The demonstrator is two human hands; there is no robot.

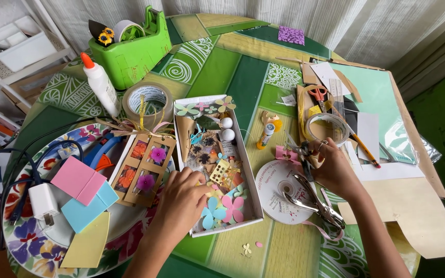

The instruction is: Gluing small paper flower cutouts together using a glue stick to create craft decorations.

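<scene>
My left hand point(182, 198) reaches into a shallow white box point(245, 154) full of paper flowers, its fingertips on the cut-outs near the box's middle; whether it grips one I cannot tell. Blue and pink paper flowers point(222, 208) lie just right of that hand. My right hand point(330, 167) rests on the table to the right of the box, fingers closed around a small metal tool point(305, 150) beside a pink paper scrap point(284, 154). A metal hole punch point(315, 198) lies on a white disc point(279, 190) under that wrist.
A green tape dispenser point(130, 49), glue bottle point(101, 85) and brown tape roll point(148, 100) stand at the back left. A floral plate point(27, 242) holds coloured foam sheets point(81, 180) and a charger. Clear tape point(327, 128), scissors point(318, 95), a pencil and paper sheets point(382, 103) lie right.
</scene>
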